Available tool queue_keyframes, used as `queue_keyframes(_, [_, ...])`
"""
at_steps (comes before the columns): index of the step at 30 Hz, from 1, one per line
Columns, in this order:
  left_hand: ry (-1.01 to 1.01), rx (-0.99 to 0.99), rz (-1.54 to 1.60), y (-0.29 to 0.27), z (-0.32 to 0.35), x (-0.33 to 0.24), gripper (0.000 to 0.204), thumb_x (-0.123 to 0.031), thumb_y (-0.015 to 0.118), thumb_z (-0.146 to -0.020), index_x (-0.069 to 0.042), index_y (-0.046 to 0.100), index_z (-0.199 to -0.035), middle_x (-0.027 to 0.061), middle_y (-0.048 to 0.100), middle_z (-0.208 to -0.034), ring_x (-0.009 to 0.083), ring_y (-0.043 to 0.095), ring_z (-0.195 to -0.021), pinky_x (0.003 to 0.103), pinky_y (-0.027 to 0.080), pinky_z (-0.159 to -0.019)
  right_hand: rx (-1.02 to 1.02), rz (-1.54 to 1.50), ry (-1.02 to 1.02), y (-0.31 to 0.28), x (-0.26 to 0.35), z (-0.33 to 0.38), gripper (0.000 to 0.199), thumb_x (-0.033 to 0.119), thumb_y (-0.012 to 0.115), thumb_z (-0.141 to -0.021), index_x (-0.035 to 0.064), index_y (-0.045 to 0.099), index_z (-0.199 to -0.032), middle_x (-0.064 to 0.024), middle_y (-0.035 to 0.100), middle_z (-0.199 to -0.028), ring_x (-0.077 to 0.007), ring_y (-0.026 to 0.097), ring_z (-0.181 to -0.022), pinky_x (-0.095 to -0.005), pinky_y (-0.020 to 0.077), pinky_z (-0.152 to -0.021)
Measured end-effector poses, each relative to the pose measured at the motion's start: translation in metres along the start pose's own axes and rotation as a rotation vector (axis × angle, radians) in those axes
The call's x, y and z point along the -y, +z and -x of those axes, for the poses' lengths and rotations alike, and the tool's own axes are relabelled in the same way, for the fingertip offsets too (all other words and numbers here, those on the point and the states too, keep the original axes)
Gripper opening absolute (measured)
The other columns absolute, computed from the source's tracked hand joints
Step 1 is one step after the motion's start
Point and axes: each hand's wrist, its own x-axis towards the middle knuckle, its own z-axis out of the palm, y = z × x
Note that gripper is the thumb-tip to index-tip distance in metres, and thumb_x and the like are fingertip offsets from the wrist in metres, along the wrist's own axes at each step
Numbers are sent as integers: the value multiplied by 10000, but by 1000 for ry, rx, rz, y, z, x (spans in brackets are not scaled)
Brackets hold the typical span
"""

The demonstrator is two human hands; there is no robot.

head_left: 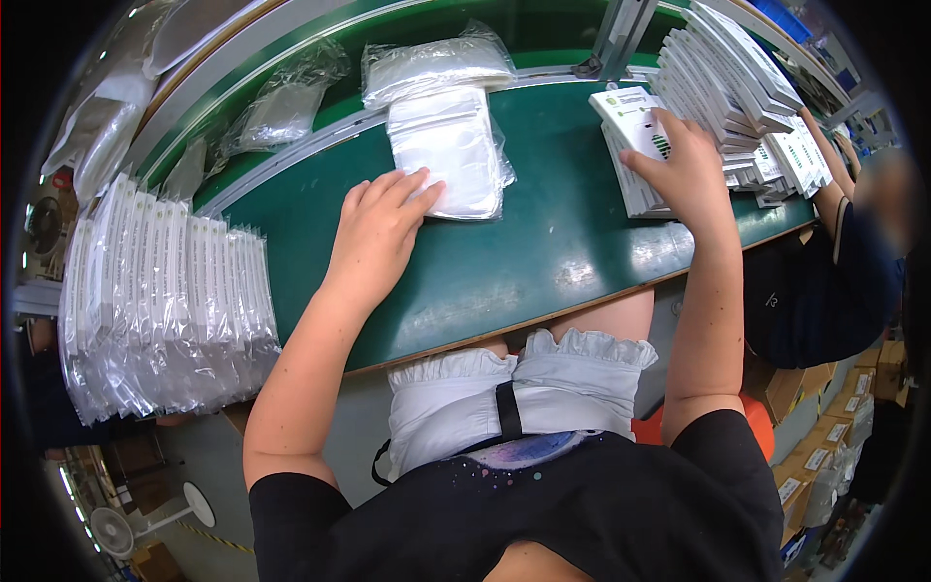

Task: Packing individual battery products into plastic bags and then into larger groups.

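Note:
A pile of clear plastic bags lies flat at the middle of the green table. My left hand rests at its near left corner, fingers stretched out and touching the top bag. At the right, a short stack of flat white boxes with green print stands on the table. Over the top box is my right hand, its thumb and index finger spread apart on the printed face. The other fingertips are partly hidden. Neither hand has lifted anything.
Bagged white boxes stand in a row at the left. Taller leaning stacks of white boxes are at the far right, near another person's arm. A bundle of plastic bags lies against the back rail. The green table has a wooden front edge.

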Motion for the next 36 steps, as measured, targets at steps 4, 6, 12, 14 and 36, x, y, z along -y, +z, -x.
queue_keyframes(4, [7,64,85,5,-11,6,293,5,600,-775,-89,640,-1050,68,587,-1036,257,552,-974,380,425,-850,-118,-317,-58,-10,20,17,600,303,747,-680,-27,542,-1137,-196,543,-993,-297,574,-902,-389,482,-787])
queue_keyframes(6, [9,83,106,0,-12,2,291,11,596,-780,-81,636,-1053,77,578,-995,261,551,-933,370,437,-823,-74,-812,86,-9,45,29,629,300,745,-695,-39,506,-1167,-164,542,-960,-248,577,-856,-348,494,-737])
queue_keyframes(12, [-156,-75,324,-6,-16,-11,240,12,590,-806,-21,627,-1041,97,567,-939,242,558,-883,311,458,-739,635,-1956,425,25,54,49,483,426,423,-956,-14,490,-1143,-60,541,-804,-71,528,-630,-184,445,-448])
queue_keyframes(14, [-163,-153,383,-2,-18,-9,255,13,614,-779,-7,628,-1032,98,579,-929,229,579,-855,289,463,-720,745,-2061,419,35,63,58,386,279,492,-945,-42,481,-1159,-81,593,-891,-97,588,-701,-210,508,-516])
queue_keyframes(36, [-577,53,749,-22,-18,13,190,-3,599,-782,-1,676,-956,26,578,-784,90,552,-699,215,446,-651,687,-1721,348,59,97,37,511,58,605,-845,-93,383,-1280,-179,566,-1159,-166,611,-973,-248,516,-795])
